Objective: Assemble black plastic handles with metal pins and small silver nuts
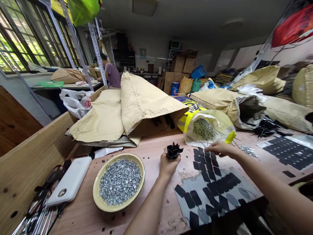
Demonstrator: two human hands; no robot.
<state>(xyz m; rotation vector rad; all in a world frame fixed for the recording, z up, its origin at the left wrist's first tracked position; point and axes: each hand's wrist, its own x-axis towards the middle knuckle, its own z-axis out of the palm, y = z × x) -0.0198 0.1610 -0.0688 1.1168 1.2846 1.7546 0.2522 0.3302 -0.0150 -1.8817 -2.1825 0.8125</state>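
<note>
My left hand (168, 167) is closed around a black plastic part with curved prongs (174, 151), held upright above the table. Further right, my right hand (221, 149) has its fingertips pinched together at the mouth of a yellow-and-clear plastic bag (222, 120). Long thin metal rods (204, 129) lie inside that bag, some poking out near the fingers. Whatever the pinch holds is too small to make out. Below the right hand, black rounded pads (207, 164) run in rows onto a grey backing sheet (182, 209). A cream bowl (95, 187) of small metal nuts (119, 181) stands left of my left hand.
Large tan sacks (149, 98) lie behind the bowl, one gaping open. A white power bank (70, 181) and glasses (55, 174) sit at left by a wooden board (31, 153). Black parts (267, 127) and another pad sheet (288, 151) are at right. A person (112, 75) sits far back.
</note>
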